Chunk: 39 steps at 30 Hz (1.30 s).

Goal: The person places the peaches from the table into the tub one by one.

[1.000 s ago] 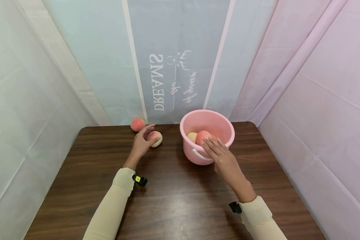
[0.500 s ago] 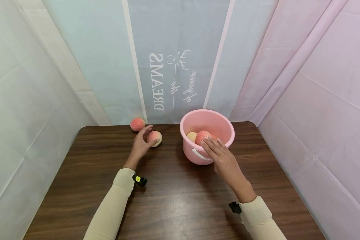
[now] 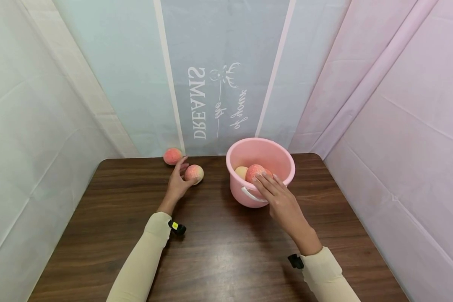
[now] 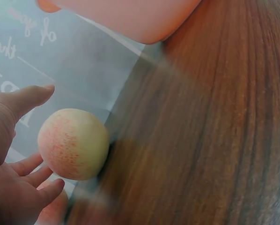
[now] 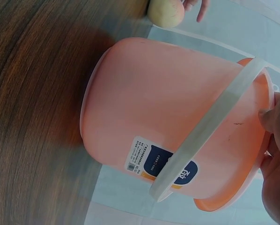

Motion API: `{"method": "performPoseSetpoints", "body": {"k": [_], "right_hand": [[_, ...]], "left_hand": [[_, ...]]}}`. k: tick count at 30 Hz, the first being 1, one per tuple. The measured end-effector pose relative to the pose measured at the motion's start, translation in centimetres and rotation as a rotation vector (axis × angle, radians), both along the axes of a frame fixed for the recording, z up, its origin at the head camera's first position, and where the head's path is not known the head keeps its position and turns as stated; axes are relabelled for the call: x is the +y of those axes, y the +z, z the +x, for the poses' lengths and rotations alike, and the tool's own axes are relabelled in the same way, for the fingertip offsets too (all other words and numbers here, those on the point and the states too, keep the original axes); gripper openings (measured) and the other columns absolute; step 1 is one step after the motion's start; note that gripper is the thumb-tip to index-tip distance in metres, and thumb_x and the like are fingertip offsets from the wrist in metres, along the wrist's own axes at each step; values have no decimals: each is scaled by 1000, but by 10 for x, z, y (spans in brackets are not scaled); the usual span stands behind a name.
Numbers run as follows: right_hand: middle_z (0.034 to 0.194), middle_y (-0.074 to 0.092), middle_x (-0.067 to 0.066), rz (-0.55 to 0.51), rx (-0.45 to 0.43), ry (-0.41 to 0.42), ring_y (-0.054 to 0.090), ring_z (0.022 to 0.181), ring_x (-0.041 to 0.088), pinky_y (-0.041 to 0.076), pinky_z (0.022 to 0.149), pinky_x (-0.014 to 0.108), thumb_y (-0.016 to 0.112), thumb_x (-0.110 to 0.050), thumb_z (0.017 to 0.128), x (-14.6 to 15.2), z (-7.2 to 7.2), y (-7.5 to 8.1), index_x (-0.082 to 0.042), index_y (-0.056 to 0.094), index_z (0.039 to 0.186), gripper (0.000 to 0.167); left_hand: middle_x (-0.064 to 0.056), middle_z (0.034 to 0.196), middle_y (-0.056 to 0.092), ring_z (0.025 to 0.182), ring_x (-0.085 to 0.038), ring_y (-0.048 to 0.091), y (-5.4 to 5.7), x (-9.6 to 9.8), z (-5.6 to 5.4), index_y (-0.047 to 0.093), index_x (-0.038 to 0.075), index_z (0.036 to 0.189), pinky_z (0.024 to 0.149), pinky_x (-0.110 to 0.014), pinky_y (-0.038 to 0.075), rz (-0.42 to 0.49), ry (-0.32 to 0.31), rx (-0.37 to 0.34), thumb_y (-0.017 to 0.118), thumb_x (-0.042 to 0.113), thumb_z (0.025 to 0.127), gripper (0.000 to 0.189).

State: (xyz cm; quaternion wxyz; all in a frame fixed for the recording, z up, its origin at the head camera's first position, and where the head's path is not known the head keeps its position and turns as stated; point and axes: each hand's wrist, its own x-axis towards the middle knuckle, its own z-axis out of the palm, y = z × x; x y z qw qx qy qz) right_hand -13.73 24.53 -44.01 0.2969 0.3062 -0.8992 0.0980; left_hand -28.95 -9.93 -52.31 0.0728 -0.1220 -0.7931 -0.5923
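Note:
Beside a red-and-cream peach (image 3: 194, 174) on the table, my left hand (image 3: 176, 184) has its fingers spread. In the left wrist view the thumb stands apart from this peach (image 4: 73, 144), and the fingertips lie close to its near side. My right hand (image 3: 285, 205) grips the near rim of a pink bucket (image 3: 249, 197). Its fingers reach over the rim, and the thumb shows on the outside in the right wrist view. Inside the bucket sit a red peach (image 3: 254, 173), a pale one (image 3: 241, 172) and another partly hidden by the fingers.
Another red peach (image 3: 173, 156) lies at the back edge of the brown wooden table (image 3: 211, 251), behind my left hand. A printed cloth (image 3: 226, 50) hangs right behind the table. White cloth walls (image 3: 400, 167) stand on both sides. The bucket has a white handle (image 5: 205, 131).
My left hand has drawn back slightly to the left, away from the peach. That peach has rolled a little, showing more red. The right hand and bucket stay put.

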Motion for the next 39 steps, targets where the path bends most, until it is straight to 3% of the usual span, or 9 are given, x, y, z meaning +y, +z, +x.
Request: {"method": "performPoseSetpoints", "body": {"k": [10, 26, 33, 39], "right_hand": [[146, 56, 12, -4, 15, 6, 50, 137, 33, 34, 115, 52, 62, 27, 74, 0, -1, -1, -4, 56, 144, 77], [147, 55, 12, 2, 11, 7, 49, 138, 33, 29, 119, 48, 60, 27, 76, 0, 0, 0, -4, 55, 145, 76], [146, 57, 13, -6, 19, 11, 50, 137, 34, 32, 117, 51, 61, 28, 75, 0, -1, 0, -3, 56, 144, 76], [146, 57, 13, -11, 14, 11, 50, 136, 34, 33, 116, 51, 63, 27, 75, -1, 0, 0, -3, 56, 144, 76]], "left_hand": [[-28, 145, 45, 134, -41, 47, -8, 2, 1, 32, 12, 156, 109, -53, 41, 30, 17, -64, 84, 0, 80, 93], [-22, 142, 46, 131, -37, 48, -23, 4, -5, 30, 17, 158, 106, -51, 43, -32, 41, -140, 87, 11, 80, 97], [-24, 143, 46, 132, -39, 48, -22, 6, -4, 30, 14, 158, 107, -54, 41, -49, 46, -131, 87, 9, 80, 97], [-17, 151, 46, 139, -33, 43, -26, 5, -3, 40, 9, 153, 114, -51, 35, -100, 39, -113, 87, 8, 80, 87]]}}
